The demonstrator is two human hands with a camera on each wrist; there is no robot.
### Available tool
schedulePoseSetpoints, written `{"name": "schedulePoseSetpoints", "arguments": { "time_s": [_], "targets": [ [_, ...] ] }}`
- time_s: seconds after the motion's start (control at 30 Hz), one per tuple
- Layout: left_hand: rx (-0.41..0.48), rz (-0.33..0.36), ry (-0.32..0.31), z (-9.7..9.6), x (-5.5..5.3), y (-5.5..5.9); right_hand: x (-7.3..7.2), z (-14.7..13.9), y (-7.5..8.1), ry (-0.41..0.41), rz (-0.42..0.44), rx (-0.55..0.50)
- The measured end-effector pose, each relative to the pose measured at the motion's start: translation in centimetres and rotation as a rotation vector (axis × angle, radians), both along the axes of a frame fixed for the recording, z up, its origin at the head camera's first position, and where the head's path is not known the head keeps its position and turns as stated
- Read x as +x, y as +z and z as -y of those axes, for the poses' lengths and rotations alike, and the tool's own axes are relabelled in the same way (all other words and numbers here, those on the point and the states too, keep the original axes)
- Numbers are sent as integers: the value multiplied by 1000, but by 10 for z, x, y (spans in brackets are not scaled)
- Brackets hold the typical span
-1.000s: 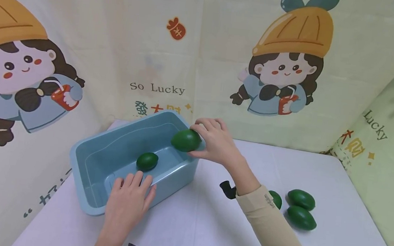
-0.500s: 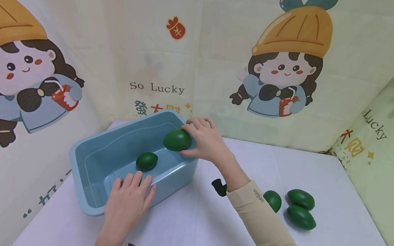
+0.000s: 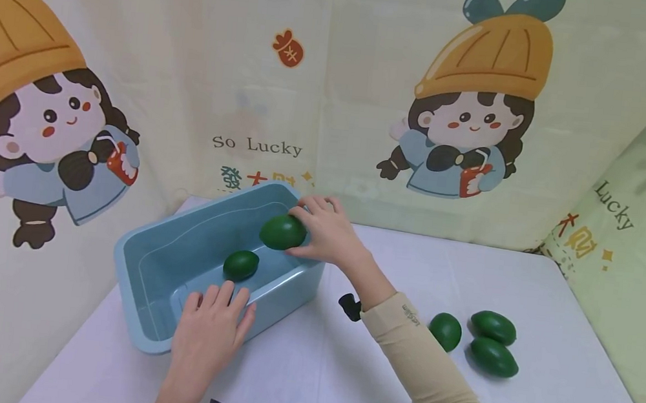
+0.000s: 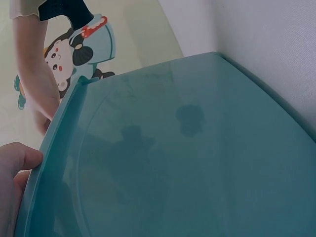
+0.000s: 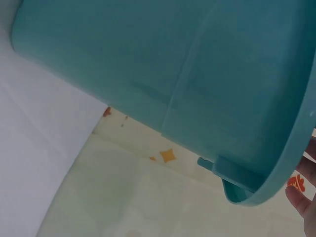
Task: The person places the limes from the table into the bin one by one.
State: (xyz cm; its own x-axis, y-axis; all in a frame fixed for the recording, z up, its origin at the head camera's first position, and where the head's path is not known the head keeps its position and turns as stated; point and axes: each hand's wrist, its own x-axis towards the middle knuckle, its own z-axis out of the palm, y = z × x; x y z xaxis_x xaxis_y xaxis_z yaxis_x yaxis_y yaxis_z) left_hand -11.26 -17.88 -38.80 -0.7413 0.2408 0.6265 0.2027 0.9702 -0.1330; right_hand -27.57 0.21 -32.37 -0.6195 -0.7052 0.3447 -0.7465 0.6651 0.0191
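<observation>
In the head view, my right hand [image 3: 328,231] holds a smooth, dark green oval fruit [image 3: 283,233] with a slightly pointed end, over the right part of a blue plastic bin [image 3: 143,335]. Thumb and fingers pinch it from the right. A second green fruit [image 3: 241,265] lies on the bin's floor. My left hand [image 3: 209,320] grips the bin's near rim, its fingers bent over the edge. The left wrist view shows that thumb [image 4: 27,157] at the rim. Fingertips of my right hand [image 5: 306,197] appear beyond the rim in the right wrist view; the held fruit is hidden there.
On the white table [image 3: 385,402] to the right lie two green fruits [image 3: 494,327] side by side. Another green fruit [image 3: 445,332] sits just left of them, partly behind the right sleeve [image 3: 422,380]. A printed cloth [image 3: 350,100] hangs behind the table.
My right hand has moved left with the green fruit, from the bin's right rim to farther over its inside. My left hand has stayed on the near rim.
</observation>
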Motion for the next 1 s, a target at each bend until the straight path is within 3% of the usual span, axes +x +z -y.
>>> {"name": "schedulePoseSetpoints", "arguments": {
  "time_s": [0.53, 0.8, 1.0],
  "targets": [
    [3, -4, 5, -1, 1, -2, -3, 10, -14, -24, 60, 43],
    [0, 42, 26, -1, 2, -1, -4, 16, -17, -9, 73, 69],
    [5, 19, 16, -1, 1, -1, -4, 19, -17, -8, 87, 78]
  ]
}}
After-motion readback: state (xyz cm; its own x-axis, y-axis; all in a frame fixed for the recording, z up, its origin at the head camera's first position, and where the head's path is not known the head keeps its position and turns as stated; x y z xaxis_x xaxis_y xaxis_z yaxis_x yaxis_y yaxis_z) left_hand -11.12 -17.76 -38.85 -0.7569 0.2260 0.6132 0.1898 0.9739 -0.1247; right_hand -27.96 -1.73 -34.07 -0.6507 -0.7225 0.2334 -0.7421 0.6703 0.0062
